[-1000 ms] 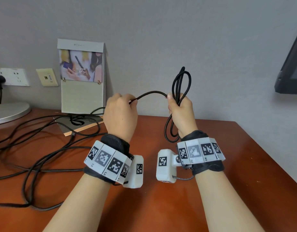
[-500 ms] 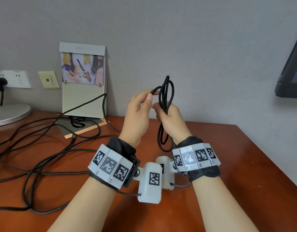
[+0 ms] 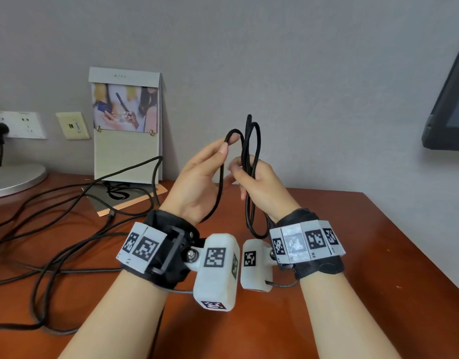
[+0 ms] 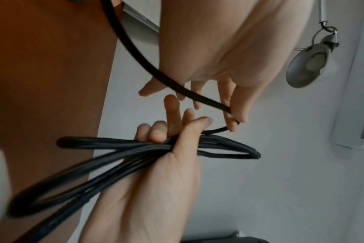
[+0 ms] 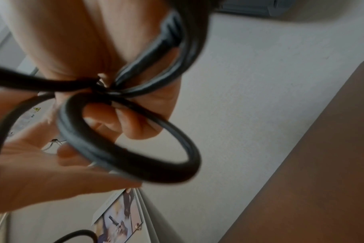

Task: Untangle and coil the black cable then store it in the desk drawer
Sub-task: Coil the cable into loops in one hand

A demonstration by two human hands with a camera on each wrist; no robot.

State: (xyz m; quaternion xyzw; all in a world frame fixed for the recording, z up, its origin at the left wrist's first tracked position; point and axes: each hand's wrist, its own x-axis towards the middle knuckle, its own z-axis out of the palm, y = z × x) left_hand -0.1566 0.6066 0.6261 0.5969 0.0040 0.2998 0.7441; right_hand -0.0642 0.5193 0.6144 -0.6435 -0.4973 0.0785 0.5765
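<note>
My right hand [image 3: 259,187] clasps the coiled black rubber cable [image 3: 250,177], blurred at the wrist; at nine o'clock, my left hand [image 3: 197,187] pinches its next loop.

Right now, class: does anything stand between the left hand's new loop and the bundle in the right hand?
Nothing visible does. The left hand pinches a loop of the black cable right beside the bundle gripped by the right hand, with only air between.

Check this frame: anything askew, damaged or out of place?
Nothing damaged. The uncoiled black cable sprawls in crossing loops over the left of the desk, one strand rising in front of the standing calendar. The right hand holds the coiled loops; the left hand pinches the next.
</note>
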